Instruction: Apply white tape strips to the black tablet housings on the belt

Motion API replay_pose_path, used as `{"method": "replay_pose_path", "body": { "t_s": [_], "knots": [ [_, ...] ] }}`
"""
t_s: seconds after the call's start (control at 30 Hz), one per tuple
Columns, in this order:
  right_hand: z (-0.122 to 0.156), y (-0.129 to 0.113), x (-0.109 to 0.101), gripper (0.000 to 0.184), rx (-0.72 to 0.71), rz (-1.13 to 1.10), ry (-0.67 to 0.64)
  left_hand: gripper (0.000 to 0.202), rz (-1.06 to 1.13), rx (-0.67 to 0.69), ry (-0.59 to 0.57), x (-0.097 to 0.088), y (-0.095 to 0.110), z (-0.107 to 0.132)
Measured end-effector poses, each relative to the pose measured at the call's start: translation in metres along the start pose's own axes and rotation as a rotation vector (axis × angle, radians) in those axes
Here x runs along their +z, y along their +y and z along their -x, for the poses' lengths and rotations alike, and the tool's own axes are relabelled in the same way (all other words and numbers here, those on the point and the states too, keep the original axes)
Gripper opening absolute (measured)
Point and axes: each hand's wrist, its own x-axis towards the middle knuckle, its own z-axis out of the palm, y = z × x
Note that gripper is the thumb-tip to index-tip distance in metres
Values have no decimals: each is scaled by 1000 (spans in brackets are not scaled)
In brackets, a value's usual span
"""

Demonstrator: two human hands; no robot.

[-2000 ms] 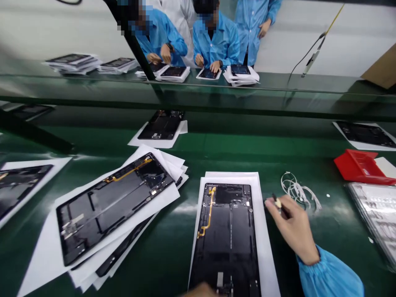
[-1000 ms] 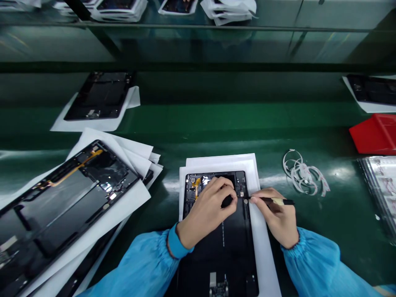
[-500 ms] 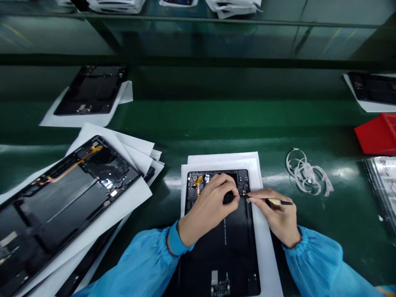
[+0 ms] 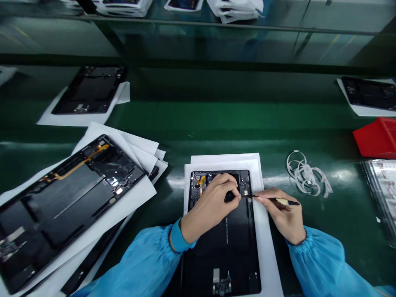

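Note:
A black tablet back shell (image 4: 229, 247) lies on white paper sheets (image 4: 266, 251) in front of me, its open inside facing up, with an orange flex cable (image 4: 201, 181) near its top left. My left hand (image 4: 213, 206) rests on the shell's upper part, fingers pinched on a small dark part I cannot make out. My right hand (image 4: 283, 216) holds a thin black stylus-like tool (image 4: 278, 200) in a pen grip, its tip touching the shell's upper right edge beside my left fingertips.
A stack of similar shells on paper (image 4: 71, 202) lies at the left, another shell (image 4: 88, 88) behind it, one more (image 4: 368, 93) far right. White curled strips (image 4: 305, 173), a red tray (image 4: 375, 138) and a clear-wrapped sheet (image 4: 385, 189) sit at the right on the green belt (image 4: 216, 123).
Two seconds ago only my right hand with the tool showed beside the shell. Both hands have since come onto the shell's top. In the last second they have barely moved.

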Motion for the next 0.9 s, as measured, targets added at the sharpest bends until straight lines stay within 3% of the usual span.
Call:
{"method": "replay_pose_path", "body": {
  "t_s": [0.23,0.33,0.43,0.5,0.6,0.73,0.83,0.9],
  "knots": [
    [3,6,-1,9,37,71,33,17,2,12,1,3,1,-2],
    [1,1,-5,20,48,40,109,18,-5,13,12,3,2,-4],
    [-3,-16,-4,36,6,-14,143,15,10,25,32,-8,5,5],
    [-6,-30,5,32,-15,64,46,10,50,6,117,-22,7,22],
    [-11,-42,28,25,-94,362,-205,8,140,-120,245,-36,10,61],
    [-19,-43,52,12,-166,638,-370,17,318,-306,101,-28,14,113],
    [-9,-55,46,9,-208,543,-376,29,509,-390,-11,-8,23,134],
    [11,-72,34,11,-280,454,-384,42,677,-418,-19,3,33,141]
  ]
}}
